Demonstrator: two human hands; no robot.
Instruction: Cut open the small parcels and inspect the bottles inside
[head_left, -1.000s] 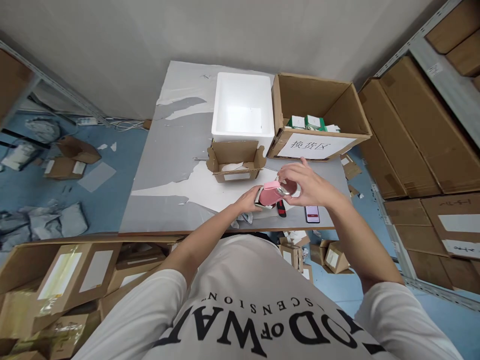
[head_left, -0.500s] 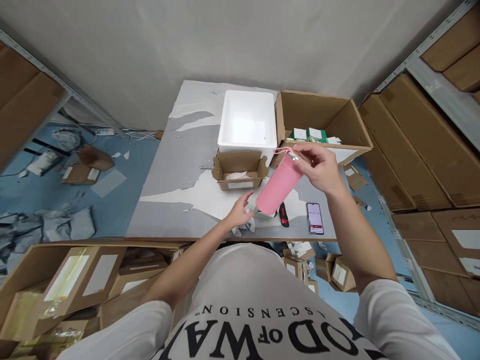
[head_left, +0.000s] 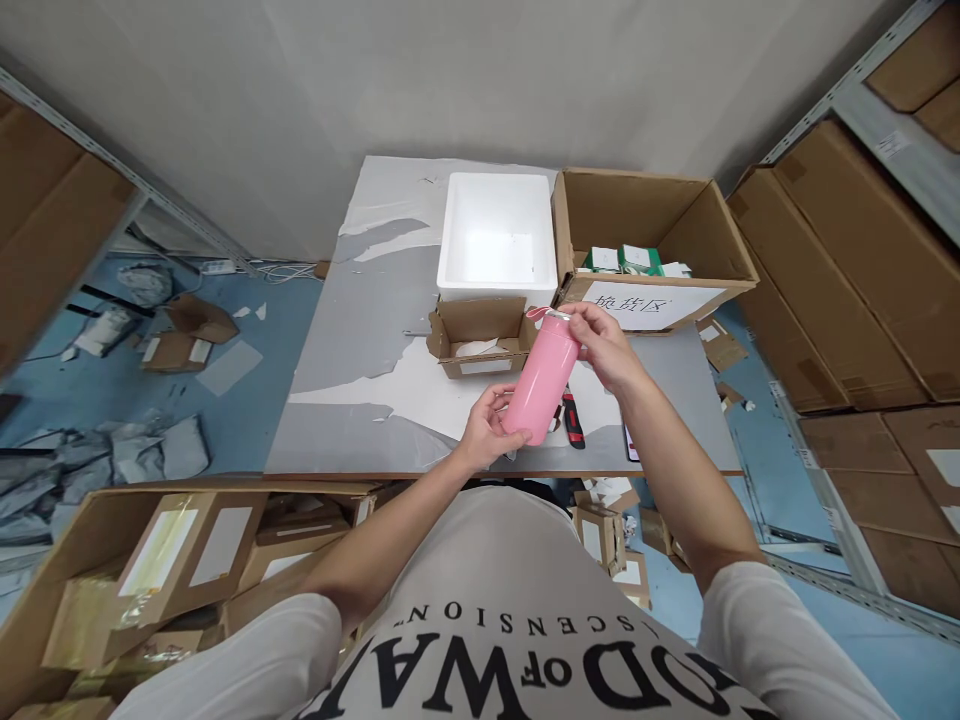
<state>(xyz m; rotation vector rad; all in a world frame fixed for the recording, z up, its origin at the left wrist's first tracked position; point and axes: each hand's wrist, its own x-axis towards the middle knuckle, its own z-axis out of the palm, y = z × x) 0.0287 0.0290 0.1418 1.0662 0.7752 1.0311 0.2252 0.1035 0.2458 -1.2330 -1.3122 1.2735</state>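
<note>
A pink bottle (head_left: 544, 380) with a silvery top and a pink strap loop is held tilted above the table, its top end leaning right and away from me. My right hand (head_left: 600, 343) grips it near the top. Around its lower end, my left hand (head_left: 491, 428) has closed, with the thumb across the base. Just behind the bottle is a small open cardboard box (head_left: 487, 367) with white paper inside. Right of the bottle lies a red and black box cutter (head_left: 574, 420), partly hidden. My right forearm covers most of a phone (head_left: 631, 445).
A white foam box (head_left: 496, 285) stands at the back of the grey table (head_left: 337, 350). Beside it, a large carton (head_left: 739, 270) with a handwritten sign holds green and white boxes. A bin of parcels (head_left: 82, 520) stands front left. Shelves of cartons (head_left: 825, 260) line the right.
My left hand has come up and taken hold of the bottle's lower end. My right hand has brought the bottle slightly left and more upright. The view has shifted a little.
</note>
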